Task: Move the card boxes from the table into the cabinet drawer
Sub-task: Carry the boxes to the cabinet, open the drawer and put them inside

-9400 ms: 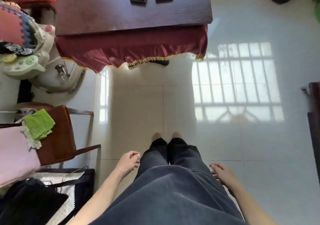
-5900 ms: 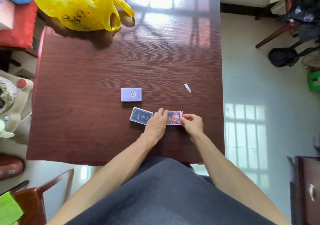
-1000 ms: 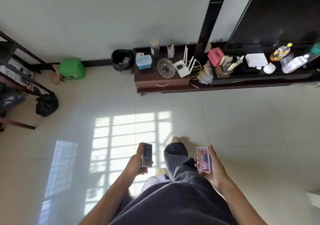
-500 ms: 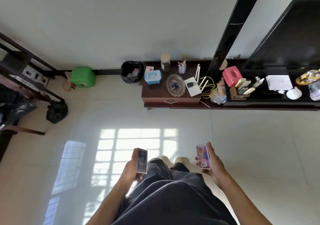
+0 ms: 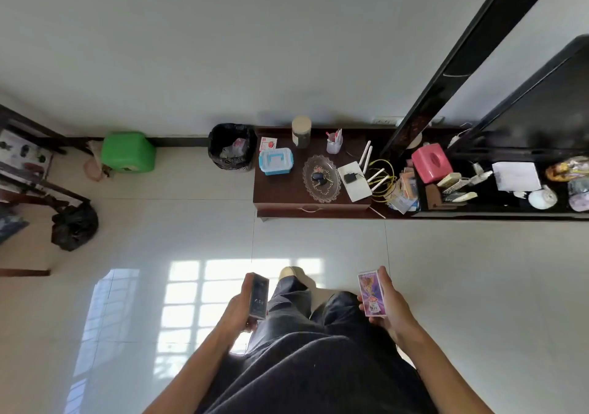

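My left hand (image 5: 239, 310) grips a dark card box (image 5: 258, 295) by its long edges, held upright in front of my legs. My right hand (image 5: 389, 307) holds a purple and pink card box (image 5: 371, 293) flat in its palm, face up. Ahead, against the wall, stands a low dark wooden cabinet (image 5: 280, 190). Its drawer (image 5: 312, 212) with a curved metal handle is shut. Both hands are well short of it, over the tiled floor.
On the cabinet top sit a blue-lidded plastic box (image 5: 276, 160), a glass dish (image 5: 321, 178), a jar (image 5: 301, 131) and a white router (image 5: 354, 180). A black bin (image 5: 232, 146) and a green stool (image 5: 128, 152) stand left of it. A TV (image 5: 541, 104) and pink tissue box (image 5: 431, 163) are right.
I have walked closer to the cabinet, which now looks larger and nearer. Both hands still carry their card boxes in front of me.
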`<action>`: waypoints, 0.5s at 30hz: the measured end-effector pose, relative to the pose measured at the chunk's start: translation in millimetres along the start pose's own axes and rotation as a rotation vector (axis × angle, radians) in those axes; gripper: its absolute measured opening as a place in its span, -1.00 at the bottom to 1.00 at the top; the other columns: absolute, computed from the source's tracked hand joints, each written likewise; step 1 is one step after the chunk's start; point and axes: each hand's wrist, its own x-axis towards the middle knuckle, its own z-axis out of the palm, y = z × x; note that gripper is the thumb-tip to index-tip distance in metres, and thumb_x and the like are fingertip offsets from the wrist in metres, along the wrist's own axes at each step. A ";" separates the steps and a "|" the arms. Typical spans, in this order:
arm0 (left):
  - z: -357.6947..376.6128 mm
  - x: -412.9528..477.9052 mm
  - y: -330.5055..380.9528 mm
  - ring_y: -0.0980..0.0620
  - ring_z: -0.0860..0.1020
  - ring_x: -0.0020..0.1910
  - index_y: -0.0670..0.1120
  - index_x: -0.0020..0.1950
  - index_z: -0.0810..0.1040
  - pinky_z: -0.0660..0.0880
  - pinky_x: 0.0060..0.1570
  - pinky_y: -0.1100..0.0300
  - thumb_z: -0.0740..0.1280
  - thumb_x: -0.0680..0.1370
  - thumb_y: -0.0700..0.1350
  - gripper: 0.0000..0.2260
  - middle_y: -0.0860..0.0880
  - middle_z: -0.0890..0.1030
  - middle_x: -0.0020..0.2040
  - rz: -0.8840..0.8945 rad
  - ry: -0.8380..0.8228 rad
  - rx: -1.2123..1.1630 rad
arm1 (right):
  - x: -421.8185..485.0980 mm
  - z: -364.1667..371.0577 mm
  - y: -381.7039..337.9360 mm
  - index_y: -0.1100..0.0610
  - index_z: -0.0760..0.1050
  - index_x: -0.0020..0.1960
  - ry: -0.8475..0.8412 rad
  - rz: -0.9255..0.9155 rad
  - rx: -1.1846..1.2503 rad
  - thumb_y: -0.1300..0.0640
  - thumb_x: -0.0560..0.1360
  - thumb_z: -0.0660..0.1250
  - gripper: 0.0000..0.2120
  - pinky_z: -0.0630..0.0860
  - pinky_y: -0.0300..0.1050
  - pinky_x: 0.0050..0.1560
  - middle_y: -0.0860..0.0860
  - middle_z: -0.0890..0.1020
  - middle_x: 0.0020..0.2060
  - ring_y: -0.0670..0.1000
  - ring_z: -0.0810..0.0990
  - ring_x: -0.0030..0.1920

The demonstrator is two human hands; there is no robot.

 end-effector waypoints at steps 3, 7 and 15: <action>-0.8 18.4 39.4 0.09 0.52 -0.55 -0.14 -0.26 0.58 0.44 -0.47 0.26 -0.01 0.44 0.48 -0.27 -0.03 0.62 -0.50 -0.008 -0.014 0.017 | 6.9 7.7 -24.8 -0.01 0.55 0.19 0.012 0.020 0.033 -0.49 0.42 0.04 -0.31 0.54 -0.06 -0.16 0.11 0.73 0.00 0.13 0.69 0.02; 6.8 42.4 85.9 0.02 0.55 -0.51 -0.13 -0.33 0.61 0.43 -0.40 0.21 0.14 0.27 0.55 -0.27 -0.06 0.65 -0.45 -0.004 -0.071 -0.066 | 23.4 10.0 -52.6 -0.05 0.57 0.14 -0.008 0.036 0.101 -0.45 0.51 0.08 -0.43 0.53 -0.04 -0.15 0.06 0.76 -0.05 0.12 0.69 0.03; 50.2 78.3 131.2 0.22 0.50 -0.56 -0.12 -0.13 0.57 0.38 -0.55 0.41 -0.08 0.56 0.36 -0.35 -0.02 0.60 -0.38 -0.011 -0.050 -0.042 | 95.2 4.5 -106.1 0.10 0.52 0.32 -0.106 0.070 0.157 -0.11 0.66 0.06 -0.57 0.51 -0.01 -0.06 0.13 0.70 -0.02 0.11 0.63 0.00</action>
